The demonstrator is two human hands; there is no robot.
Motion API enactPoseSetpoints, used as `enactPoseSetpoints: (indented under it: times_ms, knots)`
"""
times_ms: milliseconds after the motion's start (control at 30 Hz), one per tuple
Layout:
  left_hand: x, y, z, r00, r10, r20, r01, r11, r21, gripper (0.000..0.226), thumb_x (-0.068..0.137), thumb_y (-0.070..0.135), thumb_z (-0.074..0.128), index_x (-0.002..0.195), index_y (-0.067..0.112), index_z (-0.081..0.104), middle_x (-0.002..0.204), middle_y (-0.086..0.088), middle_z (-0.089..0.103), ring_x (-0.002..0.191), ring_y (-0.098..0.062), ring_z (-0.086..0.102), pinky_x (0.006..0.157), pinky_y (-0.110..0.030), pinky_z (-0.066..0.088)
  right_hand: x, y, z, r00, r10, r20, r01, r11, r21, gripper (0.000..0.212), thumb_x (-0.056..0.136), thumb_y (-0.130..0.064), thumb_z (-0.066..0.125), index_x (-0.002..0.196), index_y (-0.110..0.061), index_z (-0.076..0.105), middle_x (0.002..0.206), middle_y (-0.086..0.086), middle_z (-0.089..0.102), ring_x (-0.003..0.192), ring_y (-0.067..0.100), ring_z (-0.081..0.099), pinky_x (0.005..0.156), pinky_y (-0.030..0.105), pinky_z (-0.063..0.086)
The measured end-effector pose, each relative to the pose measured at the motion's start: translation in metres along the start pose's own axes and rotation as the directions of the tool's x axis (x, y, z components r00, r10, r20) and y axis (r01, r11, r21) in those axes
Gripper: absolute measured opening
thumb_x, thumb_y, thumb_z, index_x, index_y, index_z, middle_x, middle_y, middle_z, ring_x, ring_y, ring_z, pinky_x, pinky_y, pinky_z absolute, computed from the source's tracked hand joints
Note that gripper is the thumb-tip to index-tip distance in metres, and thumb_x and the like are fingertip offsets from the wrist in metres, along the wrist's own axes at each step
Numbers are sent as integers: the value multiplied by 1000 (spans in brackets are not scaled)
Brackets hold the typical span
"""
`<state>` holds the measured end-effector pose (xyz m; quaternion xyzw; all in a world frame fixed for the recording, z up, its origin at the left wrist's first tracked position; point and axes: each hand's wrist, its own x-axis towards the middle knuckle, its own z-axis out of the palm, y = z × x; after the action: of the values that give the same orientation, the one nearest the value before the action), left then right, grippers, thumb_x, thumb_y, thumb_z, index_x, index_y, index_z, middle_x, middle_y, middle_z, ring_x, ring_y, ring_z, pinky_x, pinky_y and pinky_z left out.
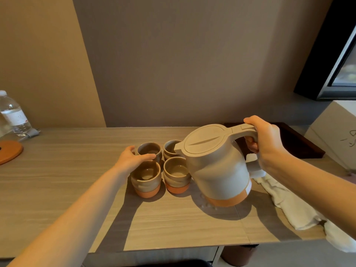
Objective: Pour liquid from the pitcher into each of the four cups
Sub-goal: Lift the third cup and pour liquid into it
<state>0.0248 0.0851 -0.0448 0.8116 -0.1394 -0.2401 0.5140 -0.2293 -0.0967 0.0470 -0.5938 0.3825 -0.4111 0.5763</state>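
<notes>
The pitcher [215, 164] hung tilted above the table [173, 218], its spout at nine o'clock over the far-right cup [172, 149]. The right hand [264, 139] was clenched around its handle at three o'clock. Four cups stood in a tight square: the far-left cup [149, 150], the near-left cup [146, 178] and the near-right cup [176, 177] completing it. The left hand [131, 158] grasped the far-left cup from eight o'clock. A white cloth [289, 205] lay at four o'clock of the pitcher, a water bottle [14, 114] far at ten o'clock.
</notes>
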Motion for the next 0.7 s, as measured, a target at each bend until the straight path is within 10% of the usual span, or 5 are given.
enactPoseSetpoints:
  times_ms: [700]
  knots:
    - [36,13,21,999,20,-32,-12,972,236,87,68,24,88,136,16,35,129,-14,51,109,-30,52,84,-40,47,22,10,0,1000,20,-19,-20,1000,-11,28,85,-34,62,71,-10,59,56,0,54,52,12,45,55,27,37]
